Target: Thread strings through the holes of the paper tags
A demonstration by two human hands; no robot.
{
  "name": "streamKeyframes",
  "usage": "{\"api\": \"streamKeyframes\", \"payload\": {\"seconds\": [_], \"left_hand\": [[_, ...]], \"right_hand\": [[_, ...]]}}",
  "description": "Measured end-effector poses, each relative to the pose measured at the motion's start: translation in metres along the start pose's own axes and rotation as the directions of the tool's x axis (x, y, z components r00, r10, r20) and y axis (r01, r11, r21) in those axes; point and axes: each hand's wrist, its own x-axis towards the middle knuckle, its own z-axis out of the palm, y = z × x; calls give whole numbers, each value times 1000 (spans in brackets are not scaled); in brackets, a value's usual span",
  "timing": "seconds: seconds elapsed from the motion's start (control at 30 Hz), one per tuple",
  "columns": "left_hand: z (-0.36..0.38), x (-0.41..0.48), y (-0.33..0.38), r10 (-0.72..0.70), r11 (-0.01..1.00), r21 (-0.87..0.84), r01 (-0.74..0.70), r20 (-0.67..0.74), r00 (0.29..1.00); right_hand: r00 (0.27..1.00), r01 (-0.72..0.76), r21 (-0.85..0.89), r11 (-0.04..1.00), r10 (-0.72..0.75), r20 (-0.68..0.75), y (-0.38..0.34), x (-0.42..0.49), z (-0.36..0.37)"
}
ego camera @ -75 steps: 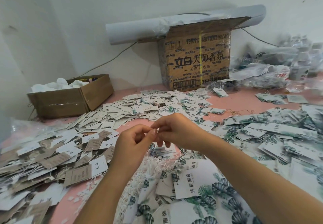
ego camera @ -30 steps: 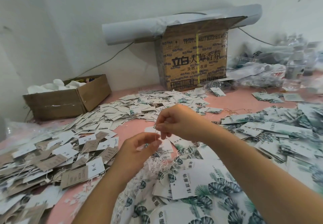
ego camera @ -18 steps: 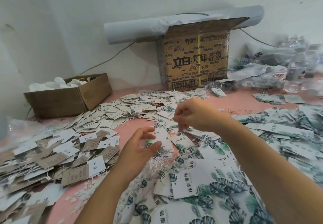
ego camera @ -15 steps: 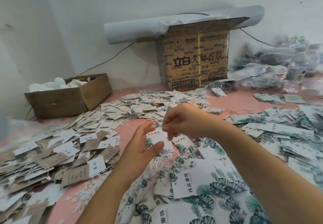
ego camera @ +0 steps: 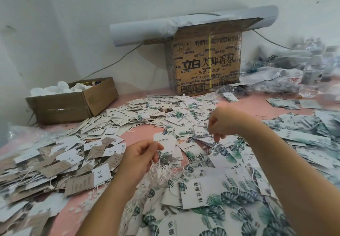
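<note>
Paper tags cover the pink table: brown and white ones point(ego camera: 81, 154) on the left, leaf-print ones point(ego camera: 219, 195) in front and on the right. A tangle of white strings point(ego camera: 162, 171) lies at centre front. My left hand point(ego camera: 138, 157) sits on top of that tangle and pinches a few strands with curled fingers. A white tag point(ego camera: 164, 141) lies just beyond its thumb. My right hand point(ego camera: 223, 122) hovers over the leaf-print tags further right with its fingers curled downward, and a thin string point(ego camera: 216, 145) hangs from them.
A tall printed carton point(ego camera: 206, 64) stands against the back wall with a paper roll point(ego camera: 143, 31) on top. A low open cardboard box point(ego camera: 73, 101) sits at back left. Plastic bags and bottles point(ego camera: 287, 77) crowd the back right.
My hands have drawn apart. The right one moved right and away from the white tag. The left one dropped onto the string tangle and closed its fingers on some strands.
</note>
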Motion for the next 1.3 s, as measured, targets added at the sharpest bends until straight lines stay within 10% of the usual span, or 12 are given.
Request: {"api": "streamKeyframes", "payload": {"seconds": [0.1, 0.3, 0.5, 0.63, 1.3], "left_hand": [[5, -1, -2, 14, 998, 54, -15, 31, 999], [15, -2, -4, 85, 983, 161, -91, 44, 995], [10, -1, -21, 189, 837, 535, -114, -86, 978], [8, -1, -34, 102, 860, 509, -38, -98, 990], [10, 0, -50, 124, 798, 603, -20, -131, 984]], "right_hand": [[982, 153, -127, 980, -137, 126, -9, -1, 10], [862, 406, 323, 855, -476, 177, -46, 0, 51], [905, 383, -51, 922, -386, -179, -44, 13, 81], [928, 289, -225, 930, -330, -174, -41, 19, 101], [934, 278, -189, 942, -311, -175, -38, 28, 105]]}}
